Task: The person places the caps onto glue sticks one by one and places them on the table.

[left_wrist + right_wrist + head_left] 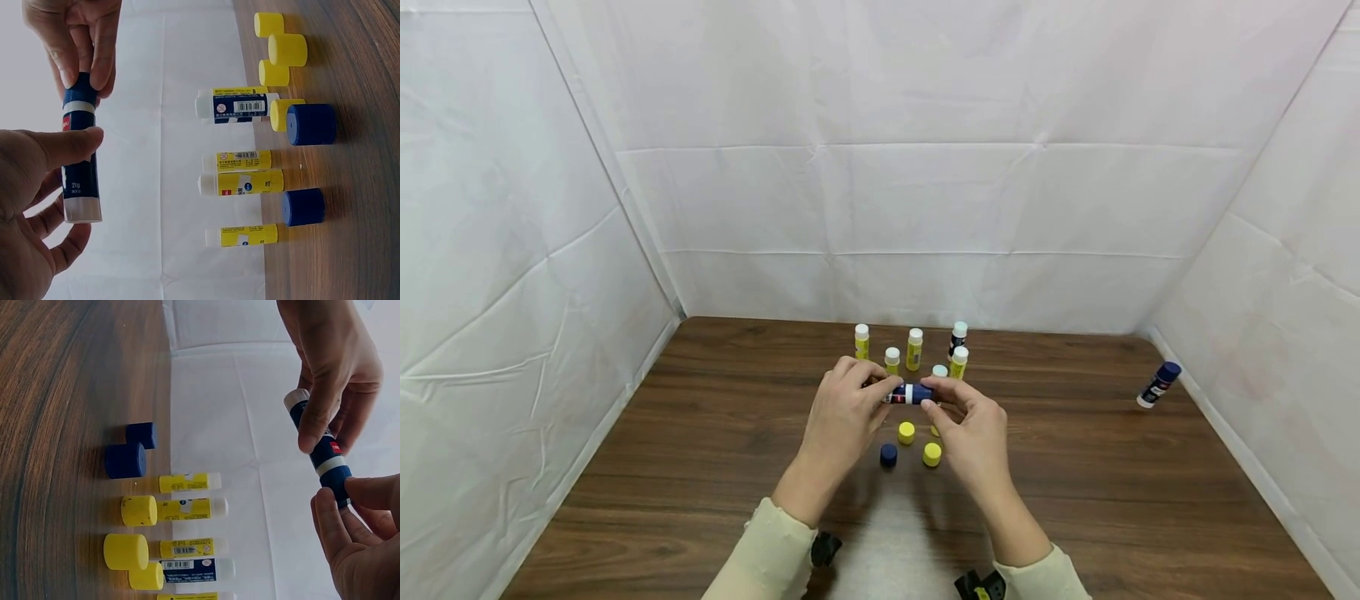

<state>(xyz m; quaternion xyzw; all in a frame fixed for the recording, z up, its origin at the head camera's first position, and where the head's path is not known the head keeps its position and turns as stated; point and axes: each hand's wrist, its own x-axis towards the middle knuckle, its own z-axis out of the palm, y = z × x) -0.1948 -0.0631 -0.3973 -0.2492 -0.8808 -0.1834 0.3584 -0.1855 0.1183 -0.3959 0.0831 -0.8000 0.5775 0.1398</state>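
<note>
A navy glue stick with a white band is held sideways above the table between both hands. My left hand grips its body near the whitish base. My right hand pinches the blue cap at the other end between thumb and fingers. In the right wrist view the cap sits on the glue stick, against the white band. Behind the hands stand several yellow glue sticks with white tops and no caps. Among them is an uncapped navy glue stick. The hands partly cover some of these in the head view.
Loose yellow caps and two blue caps lie on the wooden table in front of the standing sticks. A capped navy glue stick stands far right, near the white side sheet. A white sheet hangs behind.
</note>
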